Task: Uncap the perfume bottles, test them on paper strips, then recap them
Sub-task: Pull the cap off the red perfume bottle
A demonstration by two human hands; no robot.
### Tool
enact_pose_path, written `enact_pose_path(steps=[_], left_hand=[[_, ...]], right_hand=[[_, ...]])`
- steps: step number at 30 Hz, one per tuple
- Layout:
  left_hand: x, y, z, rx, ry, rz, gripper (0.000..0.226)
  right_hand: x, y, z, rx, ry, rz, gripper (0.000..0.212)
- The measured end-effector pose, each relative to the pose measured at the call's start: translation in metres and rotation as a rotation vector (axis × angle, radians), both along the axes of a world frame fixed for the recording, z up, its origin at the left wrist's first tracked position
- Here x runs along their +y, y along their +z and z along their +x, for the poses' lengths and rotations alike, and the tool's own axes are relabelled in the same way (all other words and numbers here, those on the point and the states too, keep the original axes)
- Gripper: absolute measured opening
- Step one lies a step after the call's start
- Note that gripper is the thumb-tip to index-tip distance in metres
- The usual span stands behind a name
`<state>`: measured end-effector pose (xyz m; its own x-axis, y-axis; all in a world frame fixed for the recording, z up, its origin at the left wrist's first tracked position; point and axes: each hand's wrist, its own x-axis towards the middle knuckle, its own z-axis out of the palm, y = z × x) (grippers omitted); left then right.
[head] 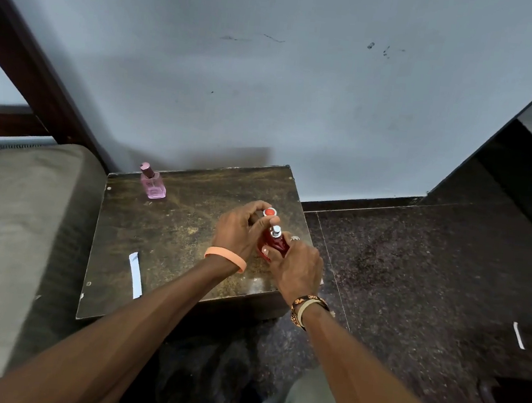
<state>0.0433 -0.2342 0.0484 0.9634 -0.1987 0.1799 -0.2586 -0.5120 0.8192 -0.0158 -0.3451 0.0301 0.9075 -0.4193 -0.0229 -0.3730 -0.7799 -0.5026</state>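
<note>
A red perfume bottle (272, 243) with a bare silver sprayer stands tilted over the right side of the small dark table (169, 234). My right hand (295, 265) grips its body. My left hand (239, 228) holds the bottle's cap (269, 212), silver with a red top, just above and left of the sprayer. A pink perfume bottle (153, 182) with its cap on stands at the table's far left corner. A white paper strip (135, 275) lies near the table's front left edge.
A padded grey-green seat (9, 223) adjoins the table on the left. Behind is a pale wall. Dark speckled floor lies to the right, with another white strip (519, 335) on it. A dark cabinet (530, 170) stands at the far right.
</note>
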Motion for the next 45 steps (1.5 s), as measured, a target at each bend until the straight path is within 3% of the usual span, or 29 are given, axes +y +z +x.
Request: enact_pose_path(steps=[6,13,19,23,27,31,34,39,45], left_hand=[[0.005,0.001,0.002,0.088,-0.012,-0.057,0.015],[0.010,0.018,-0.002,0.339,0.028,-0.359,0.020],[0.015,0.037,-0.012,0.431,0.017,-0.479,0.018],[0.022,0.050,-0.019,0.444,0.010,-0.527,0.020],[0.036,0.067,-0.022,0.454,0.003,-0.529,0.026],[0.062,0.078,-0.021,0.440,0.022,-0.573,0.023],[0.088,0.082,-0.019,0.433,0.062,-0.567,0.027],[0.133,0.080,-0.015,0.456,0.114,-0.564,0.021],[0.195,0.050,-0.006,0.392,0.177,-0.363,0.036]], right_hand=[[-0.003,0.002,0.004,0.052,0.013,0.032,0.036],[-0.007,0.013,0.004,0.159,0.152,0.126,0.043],[-0.012,0.034,0.003,0.236,0.209,0.164,0.040],[-0.007,0.063,-0.005,0.069,0.184,0.105,0.040],[0.013,0.097,-0.002,-0.179,0.202,0.222,0.042],[0.042,0.123,0.003,-0.200,0.381,0.276,0.040],[0.064,0.126,0.008,-0.184,0.379,0.386,0.026],[0.111,0.107,0.024,-0.181,0.378,0.473,0.026],[0.171,0.080,0.042,-0.130,0.435,0.389,0.030]])
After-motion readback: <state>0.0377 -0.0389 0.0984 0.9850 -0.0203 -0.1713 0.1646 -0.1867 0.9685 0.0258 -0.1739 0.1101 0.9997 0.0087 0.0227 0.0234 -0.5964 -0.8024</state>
